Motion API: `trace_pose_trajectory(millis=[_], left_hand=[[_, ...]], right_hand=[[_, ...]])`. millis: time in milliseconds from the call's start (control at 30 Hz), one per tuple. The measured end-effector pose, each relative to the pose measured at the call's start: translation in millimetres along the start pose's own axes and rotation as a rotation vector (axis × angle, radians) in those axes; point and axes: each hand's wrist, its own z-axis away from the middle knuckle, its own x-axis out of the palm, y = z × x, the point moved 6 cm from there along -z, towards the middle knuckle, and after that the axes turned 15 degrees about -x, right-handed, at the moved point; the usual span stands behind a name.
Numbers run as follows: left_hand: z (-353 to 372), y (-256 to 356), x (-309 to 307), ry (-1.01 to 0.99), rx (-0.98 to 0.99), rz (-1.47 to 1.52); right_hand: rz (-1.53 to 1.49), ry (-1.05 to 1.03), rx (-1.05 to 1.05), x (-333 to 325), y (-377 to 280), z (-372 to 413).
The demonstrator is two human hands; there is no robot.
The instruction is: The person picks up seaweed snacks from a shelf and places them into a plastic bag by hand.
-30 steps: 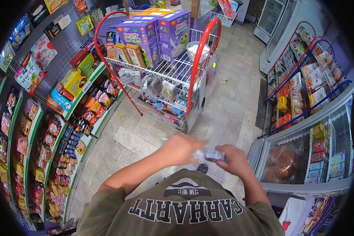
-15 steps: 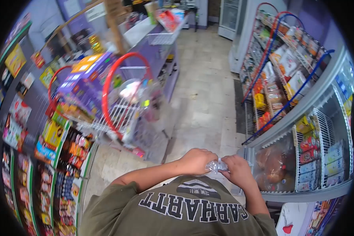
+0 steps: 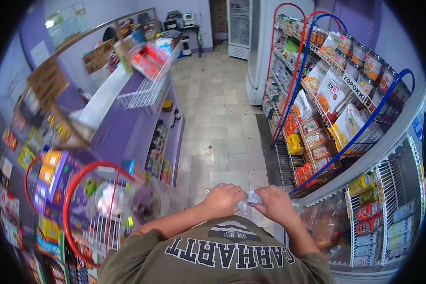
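My left hand point(image 3: 225, 201) is closed on one side of a crumpled piece of clear plastic wrap point(image 3: 252, 197), low in the middle of the view in front of my chest. On its other side, my right hand point(image 3: 274, 203) pinches the same plastic. The two hands are a few fingers' width apart, and the wrap bunches between them. Whether anything is inside the wrap, I cannot make out. Both forearms reach forward over my olive shirt point(image 3: 232, 248).
At left stands a wire rack with a red hoop point(image 3: 68, 208), beside a purple counter point(image 3: 123, 125). A snack rack point(image 3: 333, 111) with blue and red rails lines the right side, behind a fridge with drink cans point(image 3: 368, 217). A tiled floor point(image 3: 213, 113) runs between.
The view has moved forward and turned a little rightward; the red-hooped rack now sits lower and farther left. Both hands still hold the plastic, slightly shifted left in view.
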Motion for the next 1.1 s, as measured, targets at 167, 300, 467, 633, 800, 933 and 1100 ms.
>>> trace_pose_trajectory(millis=[167, 300, 467, 633, 800, 933, 1100], left_hand=[[-110, -70, -24, -0.172, 0.066, 0.177], [-187, -99, -34, -0.258, 0.057, 0.082], [-273, -143, -10, -0.361, 0.120, -0.058], [-376, -197, -4, -0.423, 0.028, -0.197], [-459, -245, -43, -0.300, -0.044, -0.016], [-530, -292, -61, -0.385, -0.159, 0.223], [-632, -339, -61, -0.722, -0.076, 0.508]], right_hand=[[-0.005, 0.023, 0.099, 11, 79, -60], [-0.158, 0.091, 0.302, 28, 146, -84], [-0.068, 0.235, 0.137, 21, 232, -138], [0.070, -0.062, -0.067, 42, 336, -207], [-0.002, 0.052, -0.197, 23, 411, -288], [0.070, 0.231, -0.331, 2, 467, -343], [0.219, 0.520, -0.333, -6, 527, -384]])
